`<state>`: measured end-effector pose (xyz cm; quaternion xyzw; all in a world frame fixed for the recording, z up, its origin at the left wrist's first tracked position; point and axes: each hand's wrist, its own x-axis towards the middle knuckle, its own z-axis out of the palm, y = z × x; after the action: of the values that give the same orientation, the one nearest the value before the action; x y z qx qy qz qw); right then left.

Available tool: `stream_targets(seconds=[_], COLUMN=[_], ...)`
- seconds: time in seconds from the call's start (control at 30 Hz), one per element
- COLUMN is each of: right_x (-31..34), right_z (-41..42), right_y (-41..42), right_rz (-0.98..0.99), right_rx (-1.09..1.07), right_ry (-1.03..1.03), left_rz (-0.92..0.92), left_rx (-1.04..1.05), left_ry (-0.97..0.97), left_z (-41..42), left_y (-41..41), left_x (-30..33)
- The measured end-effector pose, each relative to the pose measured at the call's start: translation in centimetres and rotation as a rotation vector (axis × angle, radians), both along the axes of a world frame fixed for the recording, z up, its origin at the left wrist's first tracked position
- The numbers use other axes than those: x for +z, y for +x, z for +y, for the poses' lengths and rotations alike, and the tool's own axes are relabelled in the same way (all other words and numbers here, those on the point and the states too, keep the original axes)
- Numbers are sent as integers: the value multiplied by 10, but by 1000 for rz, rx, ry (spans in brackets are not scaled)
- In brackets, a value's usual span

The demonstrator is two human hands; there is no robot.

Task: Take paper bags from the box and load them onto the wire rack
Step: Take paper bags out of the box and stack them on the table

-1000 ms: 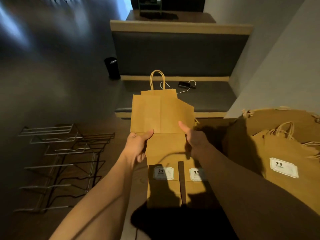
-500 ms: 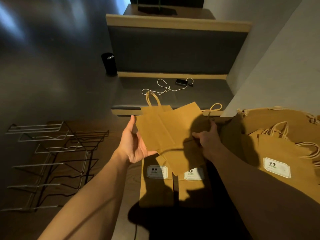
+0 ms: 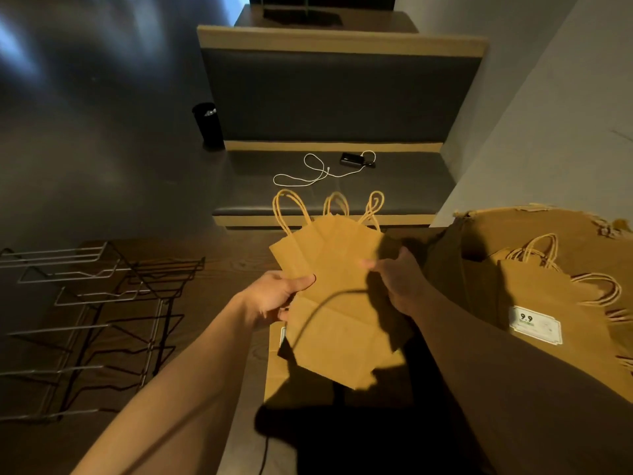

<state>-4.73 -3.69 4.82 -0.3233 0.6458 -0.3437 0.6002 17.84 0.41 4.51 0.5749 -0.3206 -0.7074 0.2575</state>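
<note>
Dim room with a dark wooden table (image 3: 239, 255) in the foreground and a padded bench (image 3: 335, 186) beyond it, against a grey wall. On the bench seat lie a small black device (image 3: 350, 158) and a looping white cable (image 3: 308, 174). A black bin (image 3: 208, 125) stands on the floor just left of the bench.

Both of the person's bare arms reach forward over the table. Between them they hold a fanned bundle of flat brown paper bags (image 3: 339, 289), tilted, with three sets of twisted handles pointing away toward the bench. The left hand (image 3: 274, 298) grips the bundle's left edge, thumb laid across the top face and fingers curled underneath. The right hand (image 3: 399, 279) is in shadow at the bundle's right edge; its fingers curl against the paper, holding it.

Below the bundle, more flat bags (image 3: 274, 371) lie on the table, mostly hidden.

To the right sits the open box (image 3: 534, 224) with torn cardboard edges, filled with stacked bags (image 3: 548, 296); the top one shows a white label reading "9.9" (image 3: 534, 325).

At far left, well apart from the hands, the wire rack (image 3: 85, 320) stands on the table, its slots holding nothing visible.
</note>
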Motion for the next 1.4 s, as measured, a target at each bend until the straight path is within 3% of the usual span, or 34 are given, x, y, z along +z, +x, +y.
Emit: stream_targets(seconds=[0.1,0.17,0.33,0.4,0.5,0.57,0.67,0.8,0.97,1.03,1.17,1.4], right_x=[11,10,-3,-4,1,2,-1,-7,6,11,10,8], right_z=[7,7,1,0,6,10,11,3,1,4,4,-5], right_y=[5,7,14,20,32,35,37,30,34,43,49,33], right_rz=[1,22,21,-14,3,30,-100,-109,-199,-231,-78,189], right_rx=[134,182,-89,-99,171,221,27,-172,-71,-47,-95,16], right_ry=[93,65,-29,-55,-3,13,-19,9,2,-8,-68,-195], left_rz=[-34,77,256,178,-121,-194,-31,146,274,257,214,275], left_rx=[101,157,382,430,379,310,321,397,385,302,228,348], left_ry=[-29,-1,-40,-86,-203,-227,-212,-107,66,52,-65,6], left_z=[2,4,4,5,4,2,-3,-3,-3,-2,1,-1], left_y=[5,3,5,5,1,-2,-2,5,7,0,-6,0], left_x=[-8,-11,-19,-19,-5,-4,-7,-12,-8,-3,-10,-9])
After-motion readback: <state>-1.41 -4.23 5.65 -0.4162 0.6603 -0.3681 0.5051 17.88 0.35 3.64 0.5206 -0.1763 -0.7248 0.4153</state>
